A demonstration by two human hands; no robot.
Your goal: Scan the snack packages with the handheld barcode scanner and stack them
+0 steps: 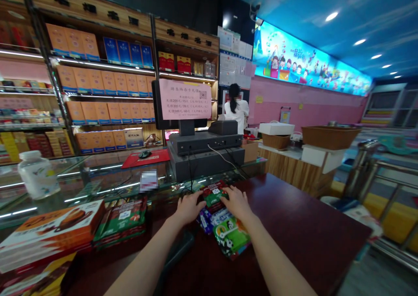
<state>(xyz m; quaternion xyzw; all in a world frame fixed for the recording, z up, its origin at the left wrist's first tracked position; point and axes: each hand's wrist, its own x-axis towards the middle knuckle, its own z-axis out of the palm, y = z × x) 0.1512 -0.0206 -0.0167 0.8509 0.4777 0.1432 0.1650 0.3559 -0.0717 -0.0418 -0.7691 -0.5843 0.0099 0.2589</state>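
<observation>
Both my hands rest on a small pile of snack packets on a dark red counter. My left hand lies curled at the left side of the pile. My right hand has its fingers bent over a red-and-green packet on top. Beneath it lie a blue-and-white packet and a green packet with panda pictures, nearest to me.
A cash register with a pink notice stands behind the pile on a glass case. Stacked orange boxes and green-red packets lie at the left, with a white jar. A person in white stands far back.
</observation>
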